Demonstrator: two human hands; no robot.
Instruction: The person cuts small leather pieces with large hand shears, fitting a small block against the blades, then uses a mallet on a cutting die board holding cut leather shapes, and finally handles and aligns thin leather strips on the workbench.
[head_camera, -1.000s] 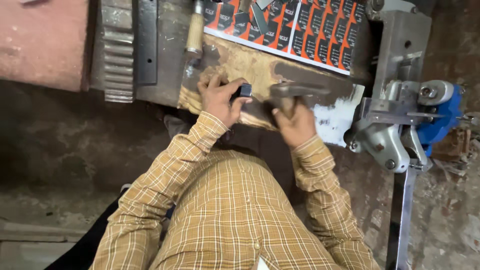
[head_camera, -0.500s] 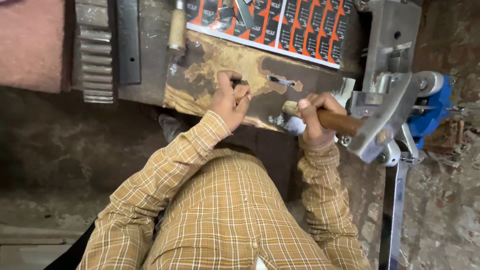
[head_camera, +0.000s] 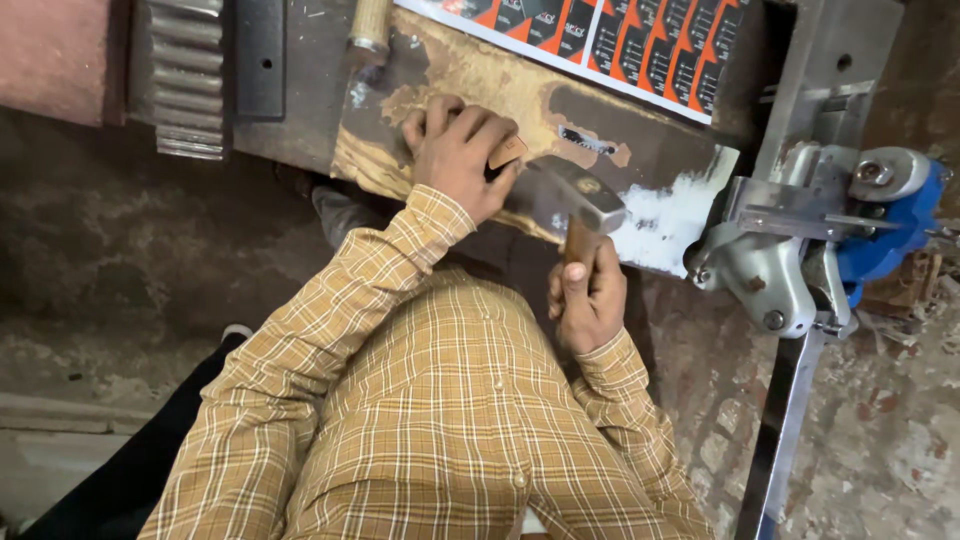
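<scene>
Left hand (head_camera: 455, 150) pins small tan piece (head_camera: 507, 152) on counter (head_camera: 440, 75); right hand (head_camera: 588, 300) grips hammer (head_camera: 582, 195) (head just right of piece).

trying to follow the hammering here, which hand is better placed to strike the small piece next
Right. The right hand grips the hammer by its wooden handle, the head poised beside the small piece. The left hand is pinning that piece to the worn board, so it is occupied.

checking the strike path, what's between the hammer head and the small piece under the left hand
Head view: the hammer head is just right of the small piece pinched by the left hand; only bare worn board between.
</scene>
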